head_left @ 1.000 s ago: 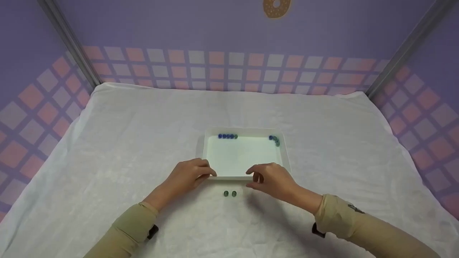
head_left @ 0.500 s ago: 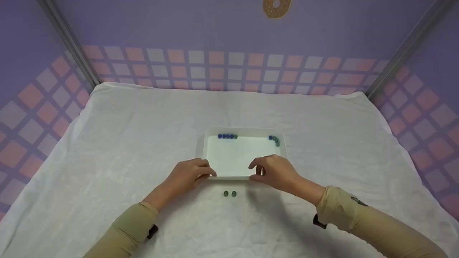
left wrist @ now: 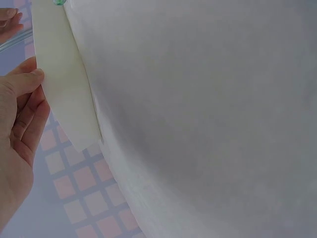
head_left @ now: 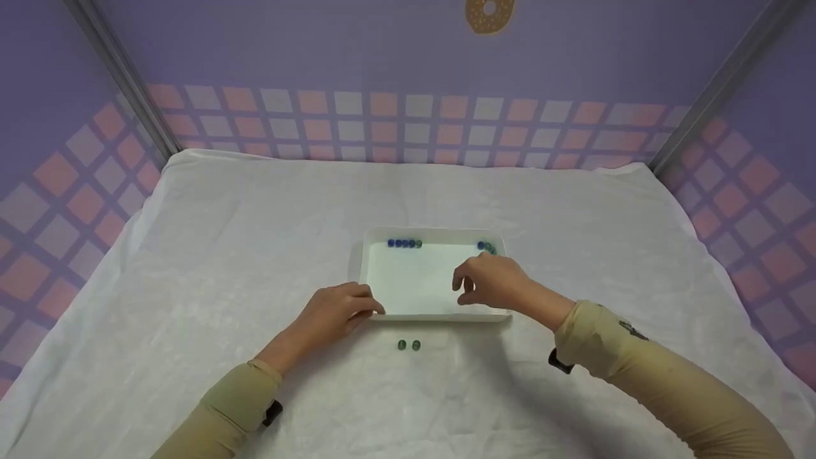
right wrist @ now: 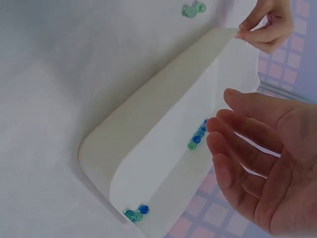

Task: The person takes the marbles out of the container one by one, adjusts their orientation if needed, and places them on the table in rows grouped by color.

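A shallow white tray (head_left: 414, 284) lies on the cloth in front of the person. My left hand (head_left: 338, 309) pinches its near rim at the left corner; in the left wrist view the thumb (left wrist: 29, 82) presses the outer wall. Over the right part of the tray hovers my right hand (head_left: 494, 280), fingers loosely bent and holding nothing, as its own wrist view confirms. Inside, a row of blue marbles (head_left: 398, 243) ending in a green one lines the far wall. More blue and green marbles (right wrist: 143, 208) gather in the far right corner, partly hidden by the right hand in the head view.
Two green marbles (head_left: 416, 345) lie on the white cloth (head_left: 255, 223) just outside the tray's near wall. Purple walls (head_left: 421, 51) with pink and white squares enclose the table at the back and both sides.
My right hand has lifted off the tray's near rim and moved away from the body, over the tray's right side. The left hand and the marbles have stayed put.
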`<state>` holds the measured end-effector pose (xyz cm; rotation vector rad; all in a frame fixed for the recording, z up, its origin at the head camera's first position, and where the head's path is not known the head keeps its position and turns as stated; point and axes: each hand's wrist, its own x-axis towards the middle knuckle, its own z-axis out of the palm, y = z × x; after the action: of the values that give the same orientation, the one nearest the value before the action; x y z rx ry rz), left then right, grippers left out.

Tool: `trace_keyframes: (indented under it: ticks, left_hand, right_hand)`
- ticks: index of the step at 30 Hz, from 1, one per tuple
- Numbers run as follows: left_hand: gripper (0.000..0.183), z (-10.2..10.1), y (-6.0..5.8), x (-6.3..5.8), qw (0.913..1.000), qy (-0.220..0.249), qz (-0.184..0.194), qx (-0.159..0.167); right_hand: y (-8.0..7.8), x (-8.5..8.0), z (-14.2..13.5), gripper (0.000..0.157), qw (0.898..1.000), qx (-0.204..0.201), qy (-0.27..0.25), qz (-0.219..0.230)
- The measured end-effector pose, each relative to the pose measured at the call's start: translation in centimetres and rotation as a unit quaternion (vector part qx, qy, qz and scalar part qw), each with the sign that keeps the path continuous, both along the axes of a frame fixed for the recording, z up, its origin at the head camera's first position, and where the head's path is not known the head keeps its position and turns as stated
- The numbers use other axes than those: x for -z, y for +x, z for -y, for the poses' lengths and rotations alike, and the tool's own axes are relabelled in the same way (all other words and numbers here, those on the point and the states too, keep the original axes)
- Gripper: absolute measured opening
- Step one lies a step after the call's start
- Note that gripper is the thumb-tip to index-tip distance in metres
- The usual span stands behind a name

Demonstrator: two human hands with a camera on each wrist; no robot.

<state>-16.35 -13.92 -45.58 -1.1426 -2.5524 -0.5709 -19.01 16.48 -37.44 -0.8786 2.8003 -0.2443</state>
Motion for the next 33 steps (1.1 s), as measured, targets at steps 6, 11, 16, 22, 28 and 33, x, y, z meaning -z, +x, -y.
trace_keyframes:
  ticks: [6, 11, 16, 22, 28, 33]
  left_hand:
    - [0.018, 0.1, 0.0, 0.1, 1.0000, 0.000, 0.007, -0.003]
    - [0.019, 0.0, -0.1, 0.1, 0.9999, -0.002, 0.012, -0.005]
    - [0.017, 0.0, 0.0, 0.1, 1.0000, -0.001, 0.003, -0.004]
    - [0.016, 0.1, -0.1, 0.2, 0.9999, 0.004, -0.008, -0.007]
    - [0.016, 0.1, -0.1, 0.2, 1.0000, 0.003, -0.006, -0.004]
    - [0.016, 0.0, -0.1, 0.1, 1.0000, 0.005, 0.000, -0.001]
  right_hand:
    - [-1.6, -0.6, 0.1, 0.020, 0.999, 0.026, 0.044, 0.010]
    - [-2.9, -1.0, 0.1, 0.019, 0.997, 0.039, 0.063, 0.009]
    - [-4.2, -1.5, 0.0, 0.021, 0.995, 0.057, 0.075, 0.019]
    - [-5.7, -1.9, 0.3, 0.023, 0.992, 0.078, 0.095, 0.034]
    - [-7.1, -1.9, 0.1, 0.026, 0.988, 0.099, 0.107, 0.039]
    - [-8.1, -1.7, -0.3, 0.028, 0.985, 0.124, 0.112, 0.043]
